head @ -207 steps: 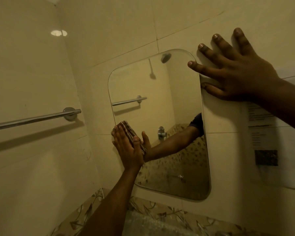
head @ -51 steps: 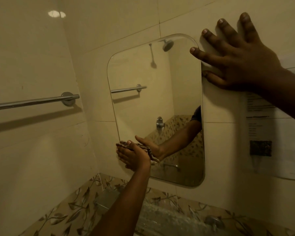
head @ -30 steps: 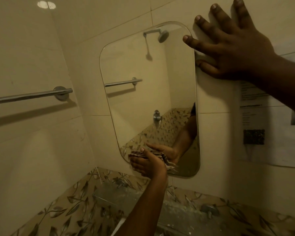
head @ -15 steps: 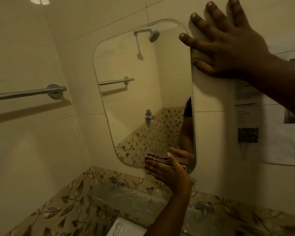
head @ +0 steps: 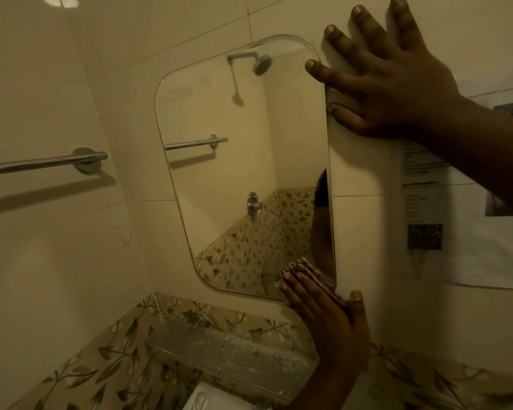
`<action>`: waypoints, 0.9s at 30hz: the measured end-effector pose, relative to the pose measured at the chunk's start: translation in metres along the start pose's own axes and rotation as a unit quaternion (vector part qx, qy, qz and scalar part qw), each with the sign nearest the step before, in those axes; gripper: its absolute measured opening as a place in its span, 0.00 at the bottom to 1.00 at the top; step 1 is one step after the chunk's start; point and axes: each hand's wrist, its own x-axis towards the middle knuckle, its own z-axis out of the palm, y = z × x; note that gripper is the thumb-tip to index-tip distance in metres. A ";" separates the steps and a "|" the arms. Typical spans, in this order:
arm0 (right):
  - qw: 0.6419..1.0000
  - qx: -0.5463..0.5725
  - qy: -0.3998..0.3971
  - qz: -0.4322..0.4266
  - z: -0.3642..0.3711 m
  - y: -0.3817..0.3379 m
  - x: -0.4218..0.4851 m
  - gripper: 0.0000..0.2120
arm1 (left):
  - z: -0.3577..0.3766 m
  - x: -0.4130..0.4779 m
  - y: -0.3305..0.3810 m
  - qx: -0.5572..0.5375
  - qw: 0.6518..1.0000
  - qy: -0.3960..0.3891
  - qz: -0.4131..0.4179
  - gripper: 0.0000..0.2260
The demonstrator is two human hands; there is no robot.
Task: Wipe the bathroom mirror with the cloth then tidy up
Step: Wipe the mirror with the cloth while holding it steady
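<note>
Cloth, folded and striped, sits at the lower right corner of the mirror. It is pinned under the straight fingers of the left hand, which presses rather than grips it. The right hand lies spread flat on the wall by the upper right corner, holding nothing. With no fingers curled round it, the cloth could slip past the rim and drop toward the shelf. Count: one mirror, one cloth, two hands, one towel rail, one shelf.

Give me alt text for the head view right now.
A left hand presses a folded cloth against the lower right corner of a wall mirror, while the right hand lies flat on the wall at its upper right edge.
</note>
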 end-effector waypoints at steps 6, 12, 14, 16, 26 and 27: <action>1.000 -0.001 -0.001 0.000 0.000 0.001 -0.001 0.35 | -0.001 0.000 -0.013 0.105 0.984 -0.034 0.142 0.47; 1.000 0.008 -0.006 0.004 -0.002 0.000 0.000 0.35 | -0.019 0.031 -0.025 0.139 0.947 -0.056 0.284 0.43; 1.000 0.007 -0.007 0.003 -0.003 0.000 0.000 0.35 | -0.026 0.047 -0.027 0.143 0.935 -0.052 0.320 0.41; 1.000 0.002 -0.004 0.002 -0.003 0.000 0.001 0.36 | -0.033 0.065 -0.028 0.140 0.925 -0.049 0.350 0.40; 1.000 -0.022 -0.008 -0.006 0.000 0.004 0.002 0.37 | -0.077 0.155 -0.015 0.185 0.828 -0.044 0.528 0.37; 1.000 -0.025 -0.006 -0.006 0.000 0.004 0.002 0.37 | -0.082 0.164 -0.015 0.198 0.813 -0.050 0.545 0.37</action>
